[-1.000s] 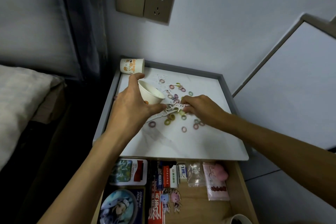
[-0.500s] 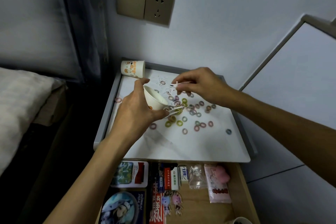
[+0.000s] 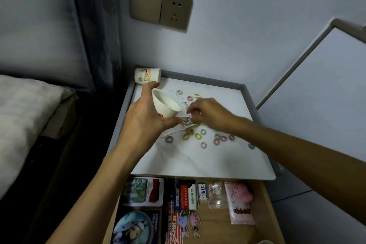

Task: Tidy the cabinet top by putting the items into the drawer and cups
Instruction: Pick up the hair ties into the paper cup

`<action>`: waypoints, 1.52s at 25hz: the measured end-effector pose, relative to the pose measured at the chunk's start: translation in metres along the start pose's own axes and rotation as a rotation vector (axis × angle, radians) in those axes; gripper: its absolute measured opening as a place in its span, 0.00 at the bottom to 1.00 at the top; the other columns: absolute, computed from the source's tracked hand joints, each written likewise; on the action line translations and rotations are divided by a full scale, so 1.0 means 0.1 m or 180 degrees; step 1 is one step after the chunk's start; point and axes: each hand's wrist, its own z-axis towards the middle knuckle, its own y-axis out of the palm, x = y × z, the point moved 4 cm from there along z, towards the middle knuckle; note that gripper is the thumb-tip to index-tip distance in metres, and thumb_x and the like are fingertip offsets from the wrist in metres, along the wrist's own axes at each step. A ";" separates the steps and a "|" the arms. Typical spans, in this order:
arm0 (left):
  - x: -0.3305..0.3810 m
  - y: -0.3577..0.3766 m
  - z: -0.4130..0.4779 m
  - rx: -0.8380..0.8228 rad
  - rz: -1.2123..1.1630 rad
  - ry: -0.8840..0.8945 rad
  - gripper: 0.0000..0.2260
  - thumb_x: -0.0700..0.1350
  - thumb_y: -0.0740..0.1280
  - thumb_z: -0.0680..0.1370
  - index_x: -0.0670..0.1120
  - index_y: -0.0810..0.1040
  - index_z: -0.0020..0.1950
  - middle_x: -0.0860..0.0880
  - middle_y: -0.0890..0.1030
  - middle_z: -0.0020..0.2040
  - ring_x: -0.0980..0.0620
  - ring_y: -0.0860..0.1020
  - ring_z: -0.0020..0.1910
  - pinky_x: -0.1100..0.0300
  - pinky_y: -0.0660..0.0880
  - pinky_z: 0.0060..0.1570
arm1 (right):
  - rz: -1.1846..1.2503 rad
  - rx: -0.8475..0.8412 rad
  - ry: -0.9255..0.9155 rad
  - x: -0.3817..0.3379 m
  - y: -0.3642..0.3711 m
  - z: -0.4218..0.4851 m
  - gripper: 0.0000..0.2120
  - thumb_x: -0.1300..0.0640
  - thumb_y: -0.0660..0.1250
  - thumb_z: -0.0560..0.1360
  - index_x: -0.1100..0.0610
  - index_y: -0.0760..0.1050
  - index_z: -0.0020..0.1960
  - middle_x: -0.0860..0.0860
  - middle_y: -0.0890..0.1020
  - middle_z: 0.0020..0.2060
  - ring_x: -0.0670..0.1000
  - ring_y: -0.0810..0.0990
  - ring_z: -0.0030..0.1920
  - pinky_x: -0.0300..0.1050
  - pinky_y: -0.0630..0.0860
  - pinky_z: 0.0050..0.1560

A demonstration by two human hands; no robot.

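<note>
A bedroom in a home. A bed (image 3: 25, 117) with pale bedding lies at the left, beside a dark curtain (image 3: 95, 25). A small bedside cabinet (image 3: 208, 160) stands in the corner against a plain wall with a switch and socket plate (image 3: 161, 7). Its open drawer (image 3: 265, 214) holds personal bits (cartoon keychains (image 3: 190, 222), printed boxes (image 3: 142, 191), small packets (image 3: 240, 208)). Coloured hair ties (image 3: 198, 136) lie scattered on its white top.

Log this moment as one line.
left hand: holds paper cup tilted | right hand: curled at coloured rings beside cup, grip unclear | cabinet top: rings scattered | drawer: open
</note>
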 end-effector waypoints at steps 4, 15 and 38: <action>0.01 -0.04 0.02 0.0078 -0.0083 -0.0040 0.42 0.50 0.81 0.63 0.53 0.63 0.72 0.51 0.75 0.58 0.48 0.76 0.53 0.51 0.78 0.51 | -0.0489 -0.0022 0.0110 0.17 0.39 0.01 0.11 0.54 0.72 0.74 0.54 0.78 0.55 0.52 0.82 0.51 0.52 0.80 0.51 0.46 0.77 0.50; -0.03 -0.05 0.04 0.0102 -0.0140 -0.0132 0.42 0.52 0.81 0.64 0.54 0.63 0.72 0.48 0.76 0.62 0.47 0.77 0.55 0.48 0.79 0.52 | -0.0319 0.0127 0.0148 0.20 0.29 -0.12 0.09 0.58 0.66 0.78 0.53 0.75 0.59 0.50 0.83 0.46 0.50 0.80 0.45 0.41 0.74 0.43; -0.10 -0.20 0.06 0.0280 -0.0312 -0.0232 0.40 0.55 0.80 0.61 0.56 0.66 0.69 0.52 0.78 0.57 0.50 0.78 0.51 0.49 0.80 0.49 | 0.0438 -0.0150 -0.0632 -0.29 0.60 0.12 0.14 0.57 0.73 0.73 0.51 0.77 0.57 0.47 0.81 0.52 0.44 0.80 0.48 0.44 0.81 0.47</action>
